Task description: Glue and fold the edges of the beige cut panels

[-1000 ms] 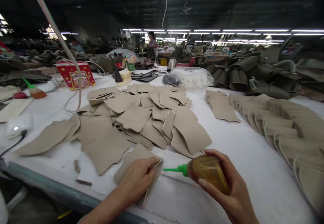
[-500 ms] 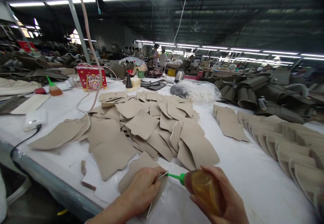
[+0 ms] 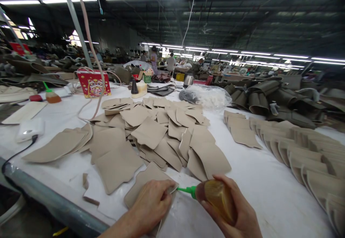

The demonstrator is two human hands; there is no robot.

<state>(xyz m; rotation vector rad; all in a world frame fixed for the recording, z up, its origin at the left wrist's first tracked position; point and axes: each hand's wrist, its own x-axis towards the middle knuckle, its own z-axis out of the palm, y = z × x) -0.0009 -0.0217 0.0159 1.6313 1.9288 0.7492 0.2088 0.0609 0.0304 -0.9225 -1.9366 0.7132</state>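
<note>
My left hand (image 3: 152,206) presses down on a tan cut piece (image 3: 144,181) at the near edge of the white table (image 3: 258,180), fingers curled over its right edge. An amber glue bottle (image 3: 217,198) with a green nozzle (image 3: 187,191) is wrapped in my right hand (image 3: 233,213). The nozzle tip points left and touches the piece's edge just by my left fingers.
A loose heap of tan pieces (image 3: 161,130) covers the table's middle, and fanned rows of them (image 3: 296,144) run along the right. A red bag (image 3: 93,83), a second glue bottle (image 3: 51,96), a white device (image 3: 28,130) and a clear plastic bag (image 3: 207,96) lie farther off. People work in the background.
The nozzle has moved left from open air until it meets the piece's edge by my left hand. The view has tilted up a little.
</note>
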